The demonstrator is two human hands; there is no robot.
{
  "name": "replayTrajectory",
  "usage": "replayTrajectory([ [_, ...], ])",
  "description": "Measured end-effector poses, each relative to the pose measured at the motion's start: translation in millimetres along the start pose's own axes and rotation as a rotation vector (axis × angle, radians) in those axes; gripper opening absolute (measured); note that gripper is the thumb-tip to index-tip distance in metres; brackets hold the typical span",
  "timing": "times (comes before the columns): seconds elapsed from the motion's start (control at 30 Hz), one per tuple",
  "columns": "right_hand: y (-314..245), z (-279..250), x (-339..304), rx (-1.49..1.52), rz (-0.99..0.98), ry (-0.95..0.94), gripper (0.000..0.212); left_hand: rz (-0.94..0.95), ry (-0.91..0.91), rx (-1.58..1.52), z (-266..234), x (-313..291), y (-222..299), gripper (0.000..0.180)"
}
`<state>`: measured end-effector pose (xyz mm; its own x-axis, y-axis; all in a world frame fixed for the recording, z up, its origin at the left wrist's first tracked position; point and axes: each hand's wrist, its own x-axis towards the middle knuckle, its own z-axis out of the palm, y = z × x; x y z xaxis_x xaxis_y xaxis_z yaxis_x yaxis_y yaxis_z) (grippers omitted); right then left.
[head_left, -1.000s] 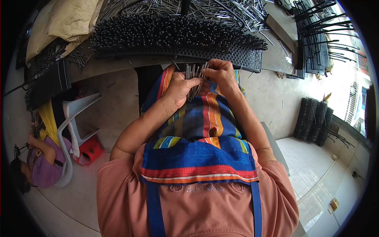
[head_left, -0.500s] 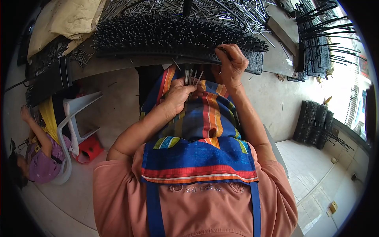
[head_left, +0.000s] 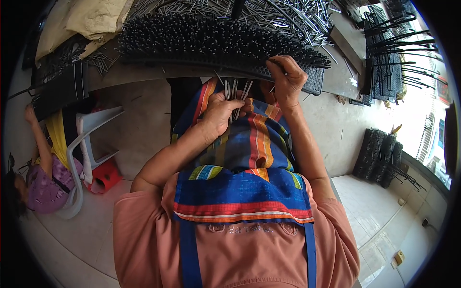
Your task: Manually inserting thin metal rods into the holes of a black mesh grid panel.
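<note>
Several thin grey metal rods [head_left: 234,89] fan upward out of my left hand [head_left: 220,114], whose thumb presses across them above my lap. My right hand [head_left: 290,80] is at the near right edge of a long black board [head_left: 313,82] with small holes. Its thumb and forefinger are pinched together at the edge of the pins, and whatever they grip is too small to make out. A short light sliver shows beside that palm. Dense rows of upright black pins [head_left: 211,45] with light tips cover most of the board.
Loose metal rods [head_left: 307,21] lie heaped behind the board. Brown paper [head_left: 98,19] is at the far left. Black wire racks [head_left: 384,72] stand at the far right. On the left, a co-worker [head_left: 50,187] sits by a grey chair [head_left: 77,158] and a red container [head_left: 103,176].
The rods in my left hand are more upright and spread into separate clusters. My right hand stays at the board's right edge, still pinched. The whole view has shifted slightly.
</note>
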<state>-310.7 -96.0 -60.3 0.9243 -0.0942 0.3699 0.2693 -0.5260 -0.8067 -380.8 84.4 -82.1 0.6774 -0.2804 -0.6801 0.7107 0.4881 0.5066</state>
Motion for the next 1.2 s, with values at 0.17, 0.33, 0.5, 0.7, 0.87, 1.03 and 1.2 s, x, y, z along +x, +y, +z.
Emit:
replayTrajectory([
  [0.17, 0, 5, -2, -0.111, -0.038, -0.043, 0.015, 0.001, -0.015, -0.039, -4, 6, -2, 0.016],
  [0.33, -5, 6, 1, -0.105, 0.003, -0.018, 0.013, -0.011, -0.011, -0.059, -4, 8, 0, 0.014],
  [0.5, -5, 8, 2, -0.193, -0.05, -0.003, 0.012, -0.011, -0.014, -0.091, -3, 10, 3, 0.017],
  [0.7, -20, 1, -10, 0.033, 0.42, -0.355, 0.011, 0.025, -0.12, -0.154, -2, 9, 9, 0.018],
  [0.87, -22, 8, -15, 0.565, 0.849, -0.484, 0.009, 0.011, -0.129, -0.11, -1, 4, 12, 0.018],
  [1.03, -38, 23, -8, 0.503, 0.585, -0.158, 0.005, -0.031, 0.104, -0.144, -34, 9, 6, 0.021],
  [1.2, -33, 49, 1, 0.343, 0.124, 0.0, 0.011, 0.029, 0.072, -0.121, -28, 1, 12, 0.024],
])
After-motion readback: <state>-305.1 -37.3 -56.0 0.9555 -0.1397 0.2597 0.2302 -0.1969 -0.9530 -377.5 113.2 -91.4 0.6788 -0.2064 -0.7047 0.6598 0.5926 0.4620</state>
